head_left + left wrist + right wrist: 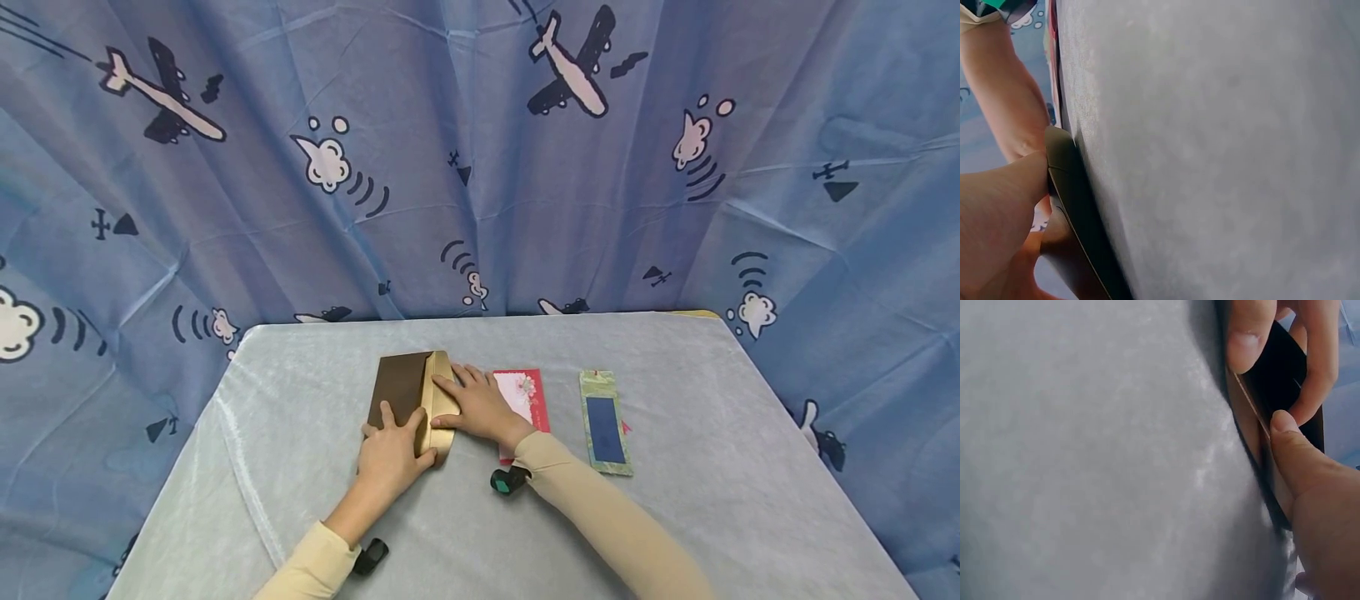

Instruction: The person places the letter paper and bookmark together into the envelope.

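A flat dark brown envelope (401, 379) with a gold flap (440, 367) along its right side lies on the table. My left hand (388, 457) rests on its lower part, fingers spread over the brown face and thumb at the gold bottom edge. From the right, my right hand (480, 408) lays its extended fingers on the flap. The right wrist view shows the right thumb (1294, 447) against the gold edge, close to the left fingers. In the left wrist view, the left thumb (1016, 178) touches the envelope's edge (1063, 156).
A red and white card (534, 398) with printed flowers lies partly under the right forearm. Farther right is a green strip with a dark blue panel (604, 429). A pale grey cloth covers the table (697, 467); a blue patterned curtain (420, 208) hangs behind it.
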### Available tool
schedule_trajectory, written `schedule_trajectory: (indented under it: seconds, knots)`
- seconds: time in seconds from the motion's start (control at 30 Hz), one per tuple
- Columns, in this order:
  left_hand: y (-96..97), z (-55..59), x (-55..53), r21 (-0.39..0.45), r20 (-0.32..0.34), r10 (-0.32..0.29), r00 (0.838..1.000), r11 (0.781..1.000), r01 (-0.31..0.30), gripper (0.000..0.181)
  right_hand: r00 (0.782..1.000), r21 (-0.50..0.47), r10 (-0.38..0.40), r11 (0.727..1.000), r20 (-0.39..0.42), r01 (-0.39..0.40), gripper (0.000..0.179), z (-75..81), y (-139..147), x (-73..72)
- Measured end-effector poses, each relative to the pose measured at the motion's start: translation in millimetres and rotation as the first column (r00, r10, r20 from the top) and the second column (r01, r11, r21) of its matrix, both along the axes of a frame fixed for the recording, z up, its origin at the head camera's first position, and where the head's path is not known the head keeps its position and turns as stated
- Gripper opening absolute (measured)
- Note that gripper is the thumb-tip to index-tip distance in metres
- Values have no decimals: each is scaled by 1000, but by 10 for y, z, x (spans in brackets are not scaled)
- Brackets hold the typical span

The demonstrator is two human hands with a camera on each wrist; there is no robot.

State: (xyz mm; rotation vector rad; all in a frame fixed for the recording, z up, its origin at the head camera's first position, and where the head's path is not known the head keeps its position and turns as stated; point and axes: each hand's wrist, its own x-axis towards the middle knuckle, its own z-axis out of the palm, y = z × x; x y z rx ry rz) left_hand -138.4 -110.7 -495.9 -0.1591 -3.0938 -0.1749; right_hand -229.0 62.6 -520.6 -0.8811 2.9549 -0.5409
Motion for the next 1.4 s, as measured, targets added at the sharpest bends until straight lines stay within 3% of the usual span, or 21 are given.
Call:
schedule_trajectory:
  seconds: [0.37,0.83,1.1,1.4]
  knots:
    - [12,-21,-1,-9,-17,5,1000,1000,-5,68,999,-65,-15,998,36,17,81,120,141,53]
    - [39,-35,-9,-19,36,31,999,999,-30,78,995,-108,-80,990,52,85,81,254,464,107]
    - [40,-46,7,-21,9,27,1000,999,-27,77,992,-139,-118,983,33,122,82,250,753,137]
    - [32,-41,4,-2,-10,29,1000,1000,-29,70,982,-137,-173,974,80,182,81,277,962,153]
